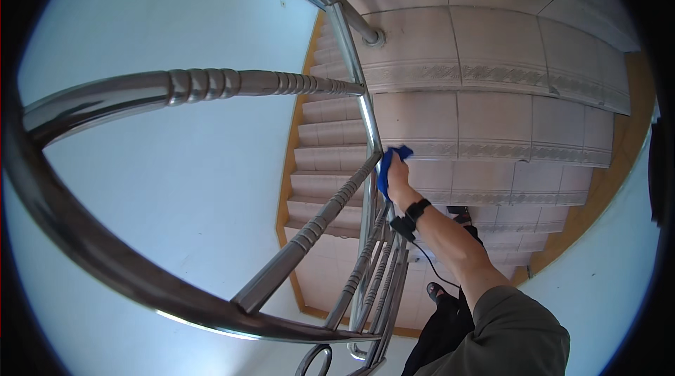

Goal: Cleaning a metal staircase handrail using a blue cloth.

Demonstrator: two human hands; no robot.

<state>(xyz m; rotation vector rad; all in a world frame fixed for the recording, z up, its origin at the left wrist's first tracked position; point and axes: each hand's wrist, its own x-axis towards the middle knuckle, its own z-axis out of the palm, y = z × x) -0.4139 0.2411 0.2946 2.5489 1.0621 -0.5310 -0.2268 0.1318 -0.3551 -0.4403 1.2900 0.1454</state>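
My right hand (399,178) holds a bunched blue cloth (387,173) against a straight stainless-steel rail (370,120). The cloth wraps partly over the metal, where a ringed baluster (321,223) meets the rail; a loose corner sticks out beyond my fingers. My fingertips are mostly hidden by the cloth. A black wristband (416,210) with a small box (402,228) and a cable (435,270) is on my wrist. My left hand is out of view. The thick curved handrail (105,265) sweeps across the left and bottom of the view.
Tiled stairs (495,117) with patterned edges fill the right side. Another flight (329,157) shows beyond the balusters. White walls (174,175) with yellowish-brown skirting (292,175) border the stairwell. My sandalled foot (435,291) is near the railing's base, with the other on a step.
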